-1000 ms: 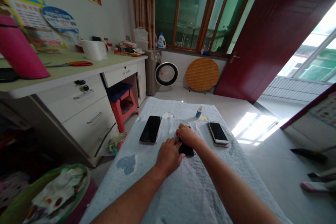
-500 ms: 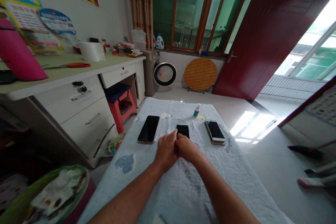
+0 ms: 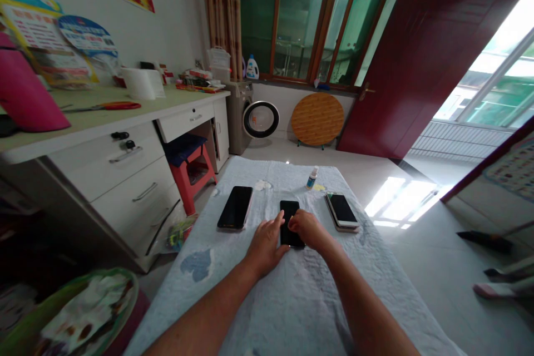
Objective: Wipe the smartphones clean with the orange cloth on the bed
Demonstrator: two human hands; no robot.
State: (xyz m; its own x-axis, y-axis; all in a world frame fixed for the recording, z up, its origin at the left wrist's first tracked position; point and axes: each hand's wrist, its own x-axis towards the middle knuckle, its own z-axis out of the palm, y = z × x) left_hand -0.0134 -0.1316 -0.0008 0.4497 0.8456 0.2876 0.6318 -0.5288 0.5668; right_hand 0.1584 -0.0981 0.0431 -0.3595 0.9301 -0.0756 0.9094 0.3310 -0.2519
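Note:
A black smartphone point(image 3: 291, 236) lies flat on the blue cloth between my hands. My left hand point(image 3: 265, 242) rests along its left edge, fingers stretched and thumb spread near the bottom corner. Over the right side of the screen, my right hand point(image 3: 306, 227) is closed with its fingers curled together; whatever they hold, if anything, is hidden. A larger dark phone point(image 3: 236, 207) lies to the left. On the right, a white-framed phone point(image 3: 344, 208) sits on top of another flat device. Behind the middle phone stands a small spray bottle point(image 3: 312, 178) with a blue label.
The patterned blue cloth point(image 3: 200, 300) covers the surface before me. At left stand a desk point(image 3: 125, 164), a red stool point(image 3: 189, 178) and a bin point(image 3: 136, 295) with crumpled paper. Farther back are a washing machine point(image 3: 240, 122) with its door open and a round wooden tabletop point(image 3: 317, 118).
My hands were together over the lower part of the middle phone. They have parted, the left to its left edge and the right up and rightward, exposing more screen.

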